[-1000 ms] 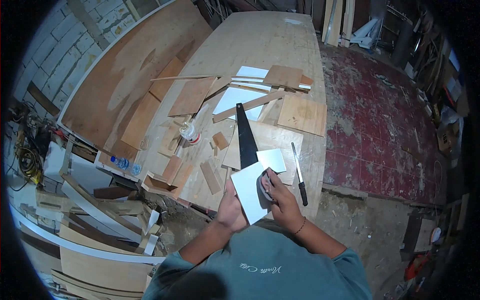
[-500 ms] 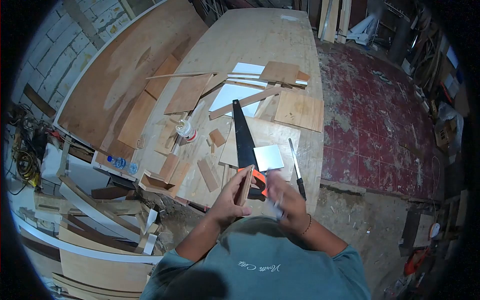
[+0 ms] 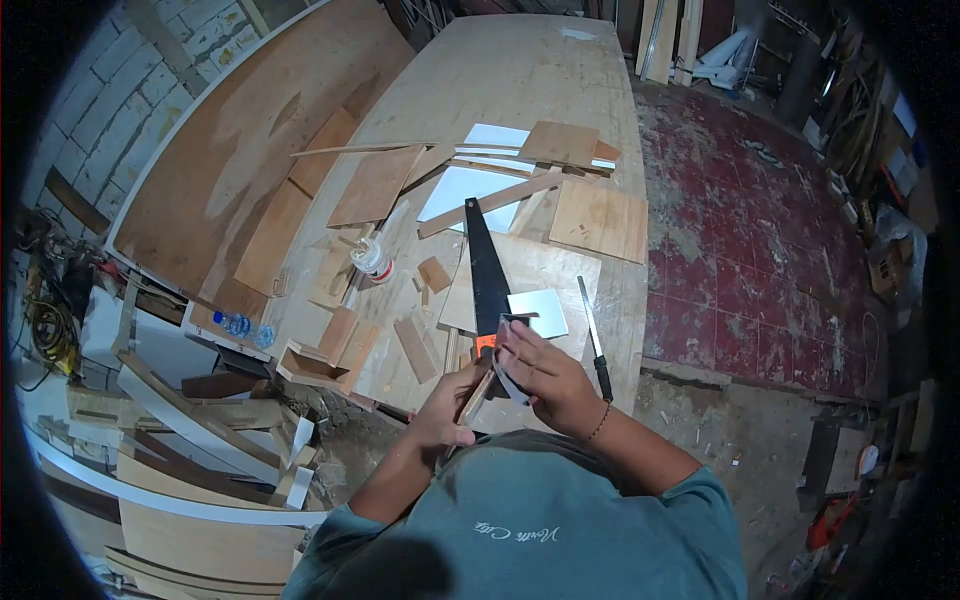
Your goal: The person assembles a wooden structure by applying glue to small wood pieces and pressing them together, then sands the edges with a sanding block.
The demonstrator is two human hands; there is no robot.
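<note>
My left hand (image 3: 445, 408) grips a thin wooden piece (image 3: 474, 402) held on edge close to my body. My right hand (image 3: 548, 372) is closed on a thin folded sheet (image 3: 512, 378), which lies against the upper end of the wooden piece. Beyond my hands, a handsaw with a black blade (image 3: 487, 268) lies on the workbench, its orange handle (image 3: 486, 342) partly hidden by them. A white square (image 3: 540, 312) sits to the right of the blade. Farther right lies a narrow metal tool with a black handle (image 3: 602, 378).
Wooden boards (image 3: 600, 222), white panels (image 3: 470, 197) and offcuts (image 3: 416, 350) are spread over the workbench (image 3: 520, 75). A clear jar (image 3: 372, 262) stands left of the saw. Plastic bottles (image 3: 233, 323) lie at the left edge. A small wooden box (image 3: 312, 367) is at the near-left corner.
My right hand has moved left and inward, bringing the sheet against the wooden piece. The wooden piece and my left hand are slightly lower and nearer my body.
</note>
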